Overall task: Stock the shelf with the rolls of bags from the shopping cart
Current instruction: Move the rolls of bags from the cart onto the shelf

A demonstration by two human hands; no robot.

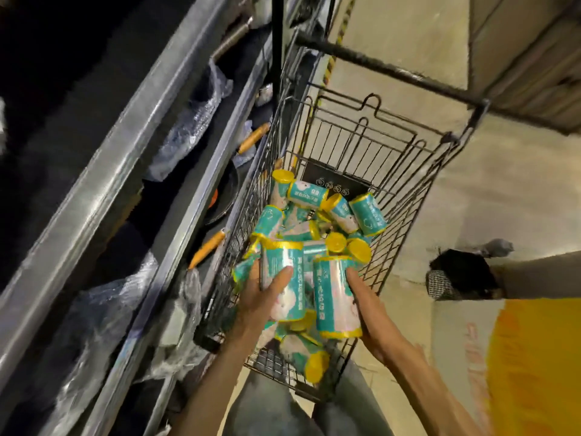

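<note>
Both hands are loaded over the shopping cart [393, 158]: left hand [261, 297] grips one roll [283, 278], right hand [367, 303] apparently another roll [336, 294], long axes near-to-far, with the shelf [176, 196] lying left, nearer the left hand.

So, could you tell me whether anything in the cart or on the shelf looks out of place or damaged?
Nothing looks damaged. The rolls of bags lie jumbled at all angles in the shopping cart, a loose load rather than a spill. The left hand and right hand each hold one roll.
</note>
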